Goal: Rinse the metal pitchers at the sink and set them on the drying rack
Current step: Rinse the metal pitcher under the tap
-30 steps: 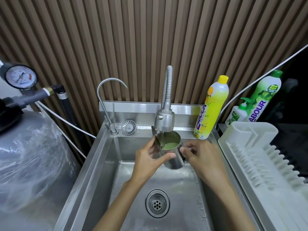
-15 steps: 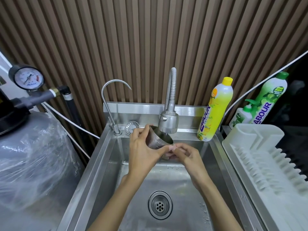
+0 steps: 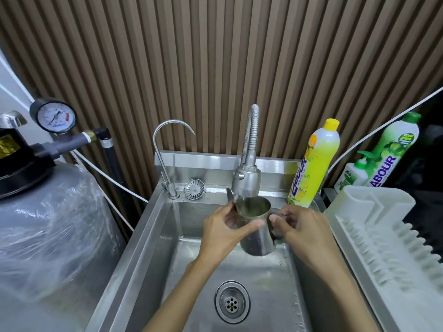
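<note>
Here the left hand wraps the pitcher body and the right hand pinches its handle, under the tap just above both. Wet steel could slip and drop into the sink.

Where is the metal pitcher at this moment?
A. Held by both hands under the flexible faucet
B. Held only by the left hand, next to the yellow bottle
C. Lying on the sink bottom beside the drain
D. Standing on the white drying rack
A: the left hand and right hand hold the metal pitcher upright beneath the flexible faucet, above the sink.
</note>
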A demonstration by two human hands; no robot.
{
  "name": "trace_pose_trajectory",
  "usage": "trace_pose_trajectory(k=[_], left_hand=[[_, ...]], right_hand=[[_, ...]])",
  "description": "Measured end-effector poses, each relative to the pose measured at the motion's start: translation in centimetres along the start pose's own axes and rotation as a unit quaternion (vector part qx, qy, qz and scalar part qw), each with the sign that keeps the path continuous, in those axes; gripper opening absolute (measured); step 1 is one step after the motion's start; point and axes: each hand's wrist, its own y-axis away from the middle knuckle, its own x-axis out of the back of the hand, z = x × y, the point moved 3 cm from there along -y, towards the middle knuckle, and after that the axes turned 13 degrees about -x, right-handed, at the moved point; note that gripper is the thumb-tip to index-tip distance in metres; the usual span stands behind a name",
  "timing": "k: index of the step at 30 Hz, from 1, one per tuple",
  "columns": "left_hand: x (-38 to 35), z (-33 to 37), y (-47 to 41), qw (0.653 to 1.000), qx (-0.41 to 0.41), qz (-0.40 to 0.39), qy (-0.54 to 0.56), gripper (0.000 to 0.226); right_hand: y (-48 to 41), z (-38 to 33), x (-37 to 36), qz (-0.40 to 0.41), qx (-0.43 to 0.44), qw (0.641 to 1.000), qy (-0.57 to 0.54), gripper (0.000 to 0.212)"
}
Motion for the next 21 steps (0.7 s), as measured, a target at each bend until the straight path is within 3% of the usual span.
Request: trace_pose_trajectory(k=[3,5,8,13,15,17,21], left_hand=[[-0.5,0.1,-0.3,0.998,-0.037,0.043,0.029,0.060],[-0.5,0.2,-0.6,0.995,-0.054,0.079,0.009,0.074],[0.0,1.2,-0.9,0.988,-0.105,0.103,-0.051,0.077],[1.3,1.4,-0.8,0.981,-0.134,0.074,-0.119,0.083],[1.8,1.7,-0.7,0.975,-0.127,0.085,-0.159,0.081],[2.3,2.2,-0.4,0.973,-0.098,0.101,-0.185,0.082],[2.3,1.5,-0.1,0.977,-0.001,0.082,-0.197,0.072]], right_hand=[[-0.3,0.4,-0.4,0.000,0.000,0.999,-0.043,0.008],[-1.0,0.6,-1.1,-0.036,-0.023,0.988,-0.148,0.012],[-1.8,0.8,-2.9,-0.106,-0.060,0.952,-0.282,0.017],[-1.4,1.5,-6.2,-0.213,-0.083,0.892,-0.390,0.005],[-1.1,1.5,-6.6,-0.223,-0.097,0.876,-0.417,0.012],[-0.9,1.4,-6.4,-0.210,-0.109,0.879,-0.414,0.014],[-0.9,1.2,-4.7,-0.178,-0.112,0.924,-0.320,0.017]])
